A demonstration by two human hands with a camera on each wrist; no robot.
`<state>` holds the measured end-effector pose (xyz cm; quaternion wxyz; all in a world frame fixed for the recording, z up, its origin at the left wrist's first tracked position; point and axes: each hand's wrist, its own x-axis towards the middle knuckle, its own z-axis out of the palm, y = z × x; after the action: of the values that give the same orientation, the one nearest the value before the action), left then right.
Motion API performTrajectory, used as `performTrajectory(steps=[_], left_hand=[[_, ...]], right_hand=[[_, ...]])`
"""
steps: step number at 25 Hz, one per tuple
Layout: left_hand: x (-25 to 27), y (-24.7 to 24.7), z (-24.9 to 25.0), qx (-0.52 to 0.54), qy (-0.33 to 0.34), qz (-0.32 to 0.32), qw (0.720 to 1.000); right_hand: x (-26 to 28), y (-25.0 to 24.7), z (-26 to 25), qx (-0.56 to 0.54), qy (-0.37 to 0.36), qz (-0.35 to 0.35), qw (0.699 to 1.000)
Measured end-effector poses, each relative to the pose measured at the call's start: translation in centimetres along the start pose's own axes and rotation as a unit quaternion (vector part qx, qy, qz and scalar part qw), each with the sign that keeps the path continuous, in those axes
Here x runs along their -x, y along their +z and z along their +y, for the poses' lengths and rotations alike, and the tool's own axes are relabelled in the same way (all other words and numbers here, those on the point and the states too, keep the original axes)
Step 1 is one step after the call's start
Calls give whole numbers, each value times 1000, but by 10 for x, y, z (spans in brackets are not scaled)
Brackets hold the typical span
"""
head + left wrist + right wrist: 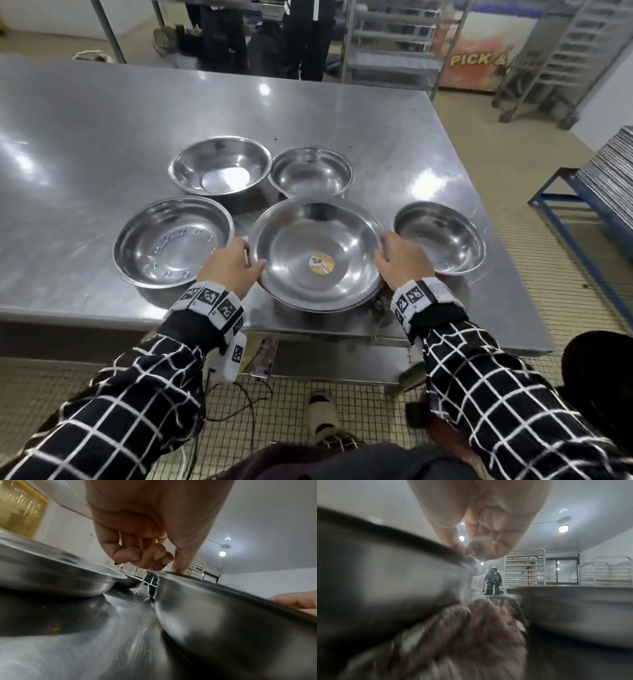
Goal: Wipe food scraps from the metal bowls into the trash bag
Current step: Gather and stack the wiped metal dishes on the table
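1. At the near edge of the steel desk (102, 137), the wide bowl (317, 253) with a round sticker (322, 263) in its bottom sits held between both hands.
2. The left hand (229, 265) grips the bowl's left rim: its thumb lies over the rim, while the other fingers curl under, hidden in the head view.
3. The right hand (402, 262) grips the right rim; its fingertips are hidden behind the hand, and the right wrist view is too blurred to show them clearly.
4. Four more metal bowls stand around it: near left (173, 241), far left (221, 169), far middle (311, 173), right (440, 238).
5. A mottled cloth (462, 635) lies under the bowl's near right edge, mostly covered.
6. A dark rounded shape (599, 377) at the right edge is cut off; I cannot tell whether it is the trash bag.
7. Crumbs (55, 629) dot the desk.
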<state>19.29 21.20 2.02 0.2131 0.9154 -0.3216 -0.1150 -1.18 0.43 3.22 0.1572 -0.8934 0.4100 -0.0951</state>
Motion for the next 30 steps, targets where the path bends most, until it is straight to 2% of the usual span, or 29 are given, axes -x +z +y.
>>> performTrajectory(steps=[4, 7, 12, 16, 18, 21, 24, 27, 30], left_hand=[[-18, -23, -4, 30, 12, 3, 999], [-60, -52, -15, 41, 3, 11, 999], [-136, -85, -46, 43, -72, 20, 996], [-188, -92, -74, 26, -145, 18, 989], [-207, -93, -86, 11, -186, -5, 983], [-228, -89, -100, 19, -232, -47, 971], [-242, -80, -104, 35, -242, -72, 967], [-251, -69, -106, 79, -248, -63, 963], [-252, -66, -106, 104, -256, -20, 961]], right_hand=[[-22, -27, -24, -163, -25, 12, 986], [-67, -39, -57, -196, -69, -7, 978], [-174, -24, -115, -99, -147, -77, 981], [-264, 11, -160, -44, -156, -152, 975], [-299, 28, -182, -29, -159, -186, 969], [-335, 54, -201, 34, -173, -217, 960], [-361, 84, -205, 112, -156, -244, 951], [-371, 104, -205, 74, -136, -286, 946], [-372, 107, -205, 5, -132, -282, 950]])
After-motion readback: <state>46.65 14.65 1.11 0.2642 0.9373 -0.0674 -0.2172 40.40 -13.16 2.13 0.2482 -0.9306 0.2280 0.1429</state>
